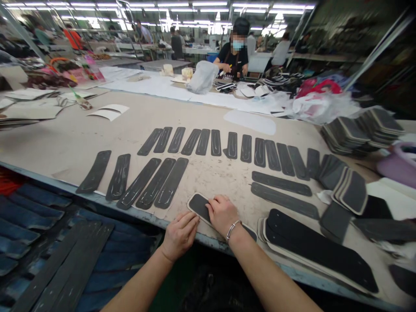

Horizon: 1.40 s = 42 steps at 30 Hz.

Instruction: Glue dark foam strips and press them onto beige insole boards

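My right hand (222, 213) lies palm down on a black strip with a pale border (199, 205) at the table's front edge, fingers curled and pressing on it. My left hand (179, 234) rests at the table edge beside the strip's near end, fingers bent and touching its rim. Two rows of similar black strips (201, 142) lie flat across the beige table (65, 143) beyond my hands. A silver bracelet is on my right wrist.
Stacks of black pieces (351, 190) sit to the right, with taller piles (364, 128) farther back and a purple tub (398, 164). A masked person (234, 54) works at the table's far end near a plastic bag (203, 77). Blue and dark strips (48, 242) lie on a lower shelf at left.
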Available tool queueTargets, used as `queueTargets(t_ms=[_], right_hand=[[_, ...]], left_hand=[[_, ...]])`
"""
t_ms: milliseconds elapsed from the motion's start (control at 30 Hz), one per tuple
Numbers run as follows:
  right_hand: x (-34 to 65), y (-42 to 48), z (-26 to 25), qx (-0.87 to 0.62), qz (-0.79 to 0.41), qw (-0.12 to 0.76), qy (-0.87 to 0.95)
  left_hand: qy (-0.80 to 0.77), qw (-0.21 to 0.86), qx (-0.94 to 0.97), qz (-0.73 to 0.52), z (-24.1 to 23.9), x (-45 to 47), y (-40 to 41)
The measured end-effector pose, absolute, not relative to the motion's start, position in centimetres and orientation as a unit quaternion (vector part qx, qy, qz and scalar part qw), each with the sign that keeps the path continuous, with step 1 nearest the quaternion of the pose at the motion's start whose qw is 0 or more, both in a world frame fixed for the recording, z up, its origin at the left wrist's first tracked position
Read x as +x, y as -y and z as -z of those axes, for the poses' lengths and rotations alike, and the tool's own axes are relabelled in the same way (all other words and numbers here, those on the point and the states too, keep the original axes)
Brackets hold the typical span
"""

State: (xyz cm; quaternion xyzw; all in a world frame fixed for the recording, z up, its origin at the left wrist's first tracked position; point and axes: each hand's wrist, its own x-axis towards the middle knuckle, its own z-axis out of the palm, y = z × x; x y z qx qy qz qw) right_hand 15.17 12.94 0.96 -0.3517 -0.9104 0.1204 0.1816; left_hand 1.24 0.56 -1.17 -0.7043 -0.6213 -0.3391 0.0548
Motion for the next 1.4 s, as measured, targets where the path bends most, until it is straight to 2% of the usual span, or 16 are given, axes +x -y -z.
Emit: queueTargets(t_ms=[500,733,933,1233,1400], right_hand=[[15.3,-12.9,-0.6,-0.343,-0.135,0.204,0.907],[15.2,-12.3,-1.4,-0.397,-0.138,0.172,0.891],[15.5,-9.5,-2.5,-0.395,-0.147,0.173,0.89],[24.5,-6.9,-1.3,-0.386,-0.152,0.112,0.903],[28.8,-5.8,0.3,-0.391,-0.131,0.134,0.901]], left_hand=[[0.668,0.047,-0.667,0.327,1.3,1.4,-0.4],[0.666,0.067,-0.719,0.187,0.7,1.8,-1.2],[0.641,0.111,-0.728,0.217,2.3,1.4,-1.6],[0.643,0.124,-0.723,0.219,2.4,1.5,-1.6],[0.649,0.13,-0.717,0.218,2.1,1.8,-1.9]])
